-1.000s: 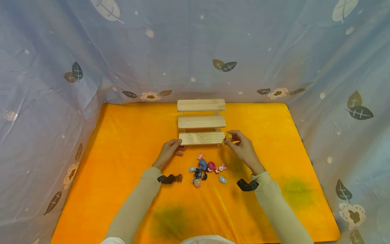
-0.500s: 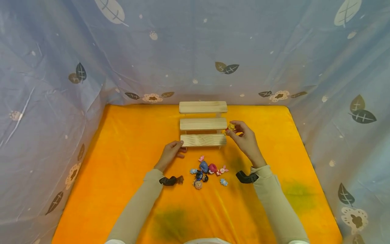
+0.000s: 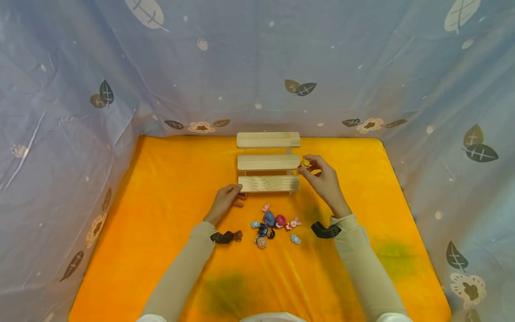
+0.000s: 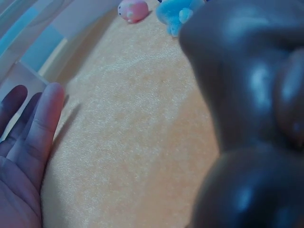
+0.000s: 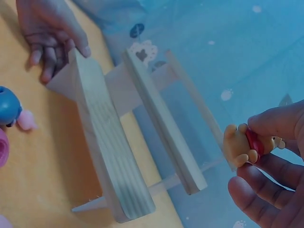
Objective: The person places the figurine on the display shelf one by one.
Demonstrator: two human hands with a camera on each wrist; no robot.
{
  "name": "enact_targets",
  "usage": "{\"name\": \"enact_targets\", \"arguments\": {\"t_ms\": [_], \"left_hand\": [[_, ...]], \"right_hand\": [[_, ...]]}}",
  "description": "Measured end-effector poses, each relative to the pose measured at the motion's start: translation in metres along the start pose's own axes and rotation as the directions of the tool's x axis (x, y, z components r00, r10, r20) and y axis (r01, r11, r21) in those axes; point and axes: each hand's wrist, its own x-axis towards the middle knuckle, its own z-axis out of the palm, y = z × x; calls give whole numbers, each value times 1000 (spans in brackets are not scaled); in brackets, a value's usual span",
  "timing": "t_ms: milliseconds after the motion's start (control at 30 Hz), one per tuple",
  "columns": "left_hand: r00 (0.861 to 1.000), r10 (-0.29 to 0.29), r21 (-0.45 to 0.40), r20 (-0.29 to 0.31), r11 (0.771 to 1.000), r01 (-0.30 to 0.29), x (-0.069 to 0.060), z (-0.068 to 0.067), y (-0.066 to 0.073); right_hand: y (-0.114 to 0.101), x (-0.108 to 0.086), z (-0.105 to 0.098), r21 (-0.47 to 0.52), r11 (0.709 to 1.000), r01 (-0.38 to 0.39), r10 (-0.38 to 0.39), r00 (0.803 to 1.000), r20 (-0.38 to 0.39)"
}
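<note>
A three-tier wooden display stand (image 3: 268, 184) with clear side panels stands at the far middle of the mat. At its lowest step's left end, my left hand (image 3: 222, 202) pinches the board, thumb on top and other fingers below. My right hand (image 3: 325, 182) pinches a small yellow bear figurine (image 5: 234, 142) in a red shirt between thumb and fingers. It hovers just right of the middle step; in the right wrist view the bear lies tipped sideways. Nearer the person lies a cluster of small figurines, among them a blue-capped one (image 3: 269, 218) and a pink rabbit (image 3: 293, 223).
A brown figurine (image 4: 247, 95) looms close in the left wrist view, near the left wrist camera. A light-blue figurine (image 3: 295, 239) lies apart from the cluster. The orange mat (image 3: 169, 179) is bordered by patterned blue curtains (image 3: 225, 67).
My right hand has carried the yellow bear figurine away from the person, from beside the lowest step to beside the middle step. My left hand has stayed on the stand.
</note>
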Motion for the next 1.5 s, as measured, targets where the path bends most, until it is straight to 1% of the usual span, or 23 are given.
{"name": "enact_targets", "arguments": {"t_ms": [167,367,567,700,833,900,1000,1133,1333,1500], "left_hand": [[1000,2,13,-7,1000,-2,1,0,-1],[1000,-10,18,-8,1000,10,1,-1,3],[1000,-12,2,-7,1000,12,2,-2,3],[1000,-5,-8,-6,1000,5,2,-2,4],[1000,7,-2,-9,1000,-7,3,-1,5],[1000,16,0,-12,1000,-16,3,-1,6],[1000,13,9,-15,1000,-13,1,0,3],[1000,-7,18,-14,1000,7,-1,1,1],[1000,15,14,-17,1000,-15,-1,1,0],[1000,9,17,-13,1000,-9,-1,1,-1]], "right_hand": [[-1,1,-2,1,1000,9,-9,1000,-14],[-2,6,-2,-25,999,32,-32,999,-24],[-3,10,0,-66,994,88,-90,996,-30],[-3,12,3,-96,989,111,-114,993,-26],[-3,13,6,-103,986,130,-132,991,-17],[-1,13,9,-102,984,144,-145,989,-10],[5,11,14,-111,981,158,-158,987,4],[13,7,22,-151,975,162,-161,987,19],[18,5,31,-203,964,174,-170,985,34],[21,3,34,-220,964,152,-142,988,63]]}}
